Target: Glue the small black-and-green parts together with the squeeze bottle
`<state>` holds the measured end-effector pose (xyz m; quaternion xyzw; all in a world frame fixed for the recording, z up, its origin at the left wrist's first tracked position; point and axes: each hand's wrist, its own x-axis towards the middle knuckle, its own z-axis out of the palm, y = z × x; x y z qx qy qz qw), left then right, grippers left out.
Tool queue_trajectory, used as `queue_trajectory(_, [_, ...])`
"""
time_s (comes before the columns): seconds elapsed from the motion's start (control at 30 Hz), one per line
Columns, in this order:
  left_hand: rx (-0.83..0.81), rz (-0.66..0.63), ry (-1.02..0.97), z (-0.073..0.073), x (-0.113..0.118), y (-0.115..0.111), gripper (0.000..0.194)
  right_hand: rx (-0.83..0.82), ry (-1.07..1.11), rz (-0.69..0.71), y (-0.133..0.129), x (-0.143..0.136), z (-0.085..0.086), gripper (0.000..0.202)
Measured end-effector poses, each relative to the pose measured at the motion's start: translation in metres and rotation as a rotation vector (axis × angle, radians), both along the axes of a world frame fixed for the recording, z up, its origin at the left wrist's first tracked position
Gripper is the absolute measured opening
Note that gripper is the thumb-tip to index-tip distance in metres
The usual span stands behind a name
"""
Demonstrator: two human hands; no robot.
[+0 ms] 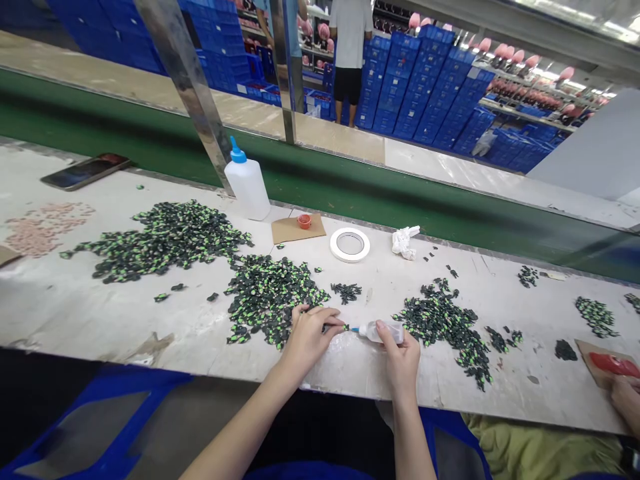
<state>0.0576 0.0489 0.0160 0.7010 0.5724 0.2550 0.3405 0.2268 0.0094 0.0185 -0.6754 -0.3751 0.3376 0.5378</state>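
Observation:
My left hand (313, 333) pinches a small black-and-green piece (345, 327) between thumb and fingertips, low over the table's front part. In my right hand (401, 357) lies a small clear squeeze bottle (383, 331), held on its side. Its blue nozzle tip points left and is at the piece; whether it touches cannot be made out. A heap of black-and-green pieces (273, 293) spreads just beyond and left of my left hand. Another pile of such pieces (445, 323) lies right of my right hand. Several dark bits (346, 292) sit beyond the bottle.
Along the back stand a white bottle with a blue cap (249, 185), cardboard with a red cup (304, 221), a tape roll (350, 245) and crumpled tissue (405, 242). A phone (87, 171) lies far left. Another person's hand (626, 400) is at the right edge.

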Motion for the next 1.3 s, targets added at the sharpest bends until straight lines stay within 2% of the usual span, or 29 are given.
queue_trajectory(0.17, [-0.005, 0.009, -0.005, 0.000, 0.000, 0.000, 0.010, 0.010, 0.016, -0.015, 0.000, 0.001, -0.004, 0.037])
queue_trajectory(0.43, [0.026, -0.011, -0.016, -0.002, 0.001, -0.002, 0.017, 0.128, 0.023, -0.158, 0.002, 0.012, -0.007, 0.038])
queue_trajectory(0.6, [0.054, -0.028, 0.010, -0.002, 0.001, -0.007, 0.022, 0.221, -0.015, -0.094, 0.030, 0.015, -0.006, 0.043])
queue_trajectory(0.7, [0.075, -0.026, 0.034, -0.001, 0.001, -0.009, 0.022, 0.200, 0.021, -0.056, 0.052, 0.017, -0.011, 0.051])
queue_trajectory(0.8, [0.124, -0.038, 0.035, -0.003, 0.003, -0.011, 0.016, 0.167, 0.032, -0.012, 0.058, 0.019, -0.013, 0.058])
queue_trajectory(0.87, [0.149, -0.048, 0.031, -0.005, 0.003, -0.012, 0.013, 0.206, -0.088, -0.048, 0.049, 0.018, -0.009, 0.065])
queue_trajectory(0.93, [0.171, -0.052, 0.025, -0.007, 0.003, -0.013, 0.015, 0.313, -0.319, -0.152, 0.036, 0.011, -0.002, 0.064])
queue_trajectory(1.0, [0.195, -0.035, 0.016, -0.009, 0.001, -0.014, 0.017, 0.451, -0.565, -0.191, 0.025, 0.000, 0.003, 0.040])
queue_trajectory(1.07, [0.215, -0.004, 0.003, -0.011, -0.003, -0.015, 0.017, 0.517, -0.720, -0.001, 0.023, -0.014, 0.003, 0.012])
queue_trajectory(1.13, [0.223, 0.033, -0.017, -0.010, -0.009, -0.017, 0.018, 0.467, -0.811, 0.203, 0.032, -0.027, -0.002, 0.018])
queue_trajectory(1.2, [0.225, 0.064, -0.036, -0.009, -0.016, -0.019, 0.020, 0.344, -0.887, 0.294, 0.046, -0.038, -0.009, 0.018])
queue_trajectory(1.3, [0.228, 0.105, -0.049, -0.007, -0.024, -0.021, 0.020, 0.199, -0.972, 0.338, 0.062, -0.047, -0.018, 0.015])
